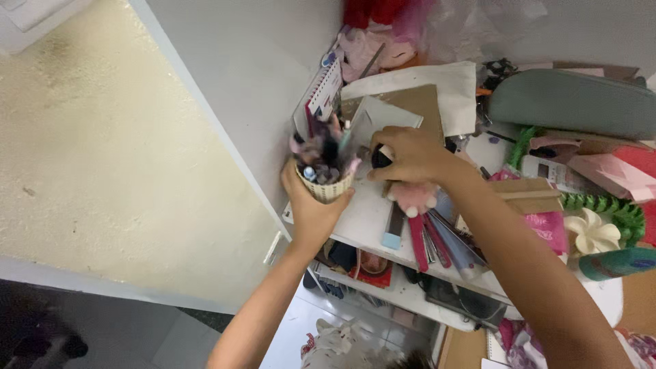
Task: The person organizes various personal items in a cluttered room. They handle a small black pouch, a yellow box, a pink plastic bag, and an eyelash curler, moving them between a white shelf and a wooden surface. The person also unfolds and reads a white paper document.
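Observation:
My left hand (311, 208) grips a small patterned cup (326, 187) from below; the cup is packed with several pens and small items and sits at the left edge of a white shelf (362, 222). My right hand (406, 156) is closed around a small dark round object (380, 158) just right of the cup. A pink fluffy toy (413, 198) lies under my right wrist. Several pens and flat sticks (427, 239) stick out over the shelf's front edge.
A spiral notebook (324, 89), cardboard (417, 102) and white paper (437, 82) lean behind the cup. A grey pouch (574, 102), a white flower with green garland (601, 229), pink packets (615, 171) crowd the right. A white cabinet wall (239, 82) stands left. Lower shelves hold clutter.

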